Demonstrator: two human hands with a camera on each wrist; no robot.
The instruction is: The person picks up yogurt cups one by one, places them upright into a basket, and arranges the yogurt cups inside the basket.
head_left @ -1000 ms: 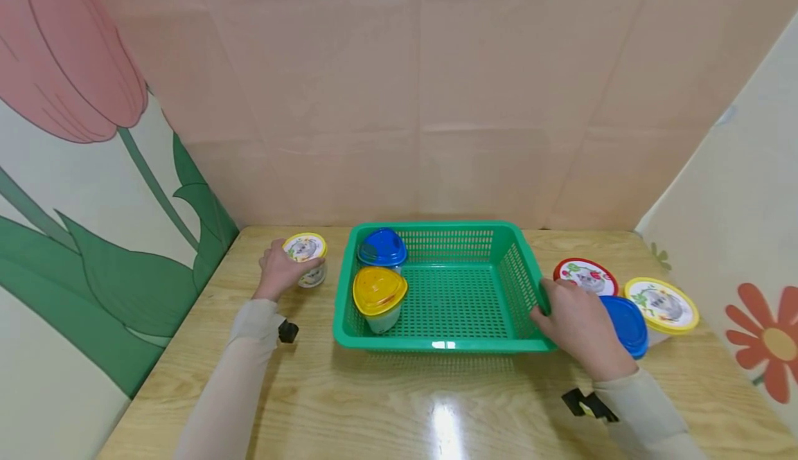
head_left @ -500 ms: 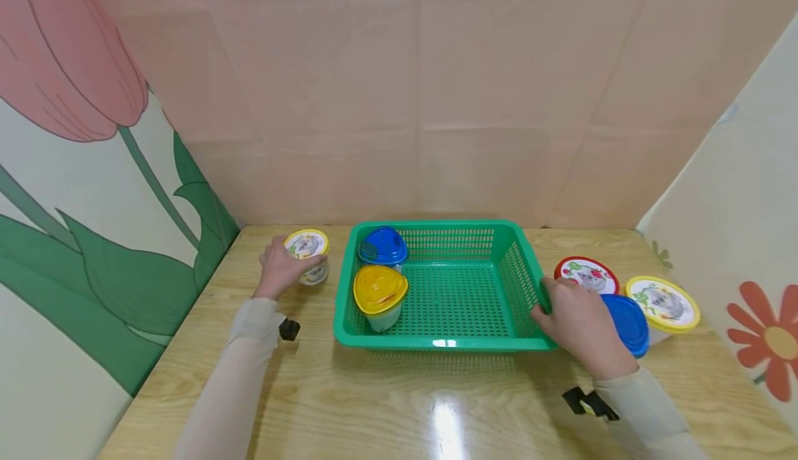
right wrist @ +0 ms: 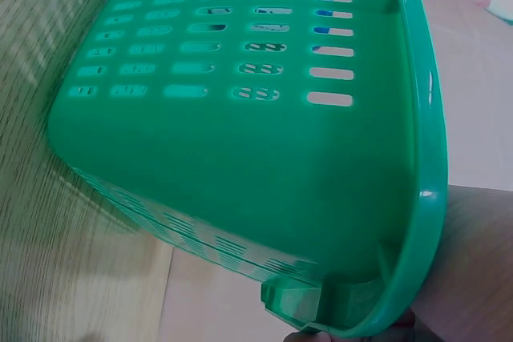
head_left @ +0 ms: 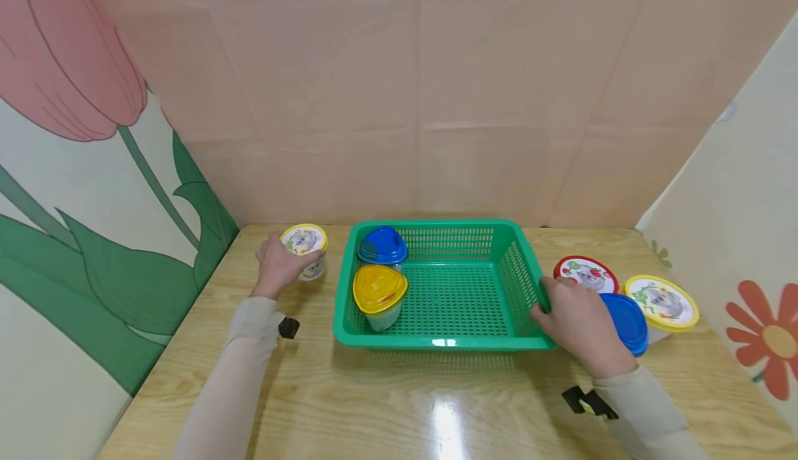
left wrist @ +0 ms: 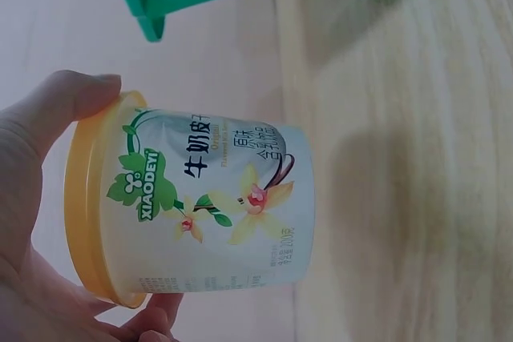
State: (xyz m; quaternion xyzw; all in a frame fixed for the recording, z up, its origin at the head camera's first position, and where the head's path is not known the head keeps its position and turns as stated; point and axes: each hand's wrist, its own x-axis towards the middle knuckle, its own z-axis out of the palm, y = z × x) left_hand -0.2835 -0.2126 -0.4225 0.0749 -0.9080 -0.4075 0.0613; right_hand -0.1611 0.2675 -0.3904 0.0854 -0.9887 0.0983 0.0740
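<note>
My left hand [head_left: 278, 266] grips a small milk-drink tub [left wrist: 208, 198] by its yellow lid, thumb on one side and fingers on the other. The tub has a printed flower label and a round lid with an animal picture. In the left wrist view a shadow lies on the table beneath its base. At the basket's right end, my right hand [head_left: 576, 321] holds the rim of the green plastic basket [head_left: 436, 343]; in the right wrist view most of that hand is behind the rim. Inside the basket, on the left, sit a blue-lidded container [head_left: 382, 246] and a yellow-lidded container [head_left: 379, 290].
Right of the basket stand a red-lidded tub [head_left: 586, 275], a blue-lidded container [head_left: 626, 325] and a larger yellow-lidded tub [head_left: 662, 302], close together near the right hand. A pink-beige backdrop [head_left: 411, 100] rises behind the wooden table [head_left: 349, 404], with painted panels on both sides.
My left hand has shifted slightly up and away with the tub in its grip. The right hand and the basket have stayed in place.
</note>
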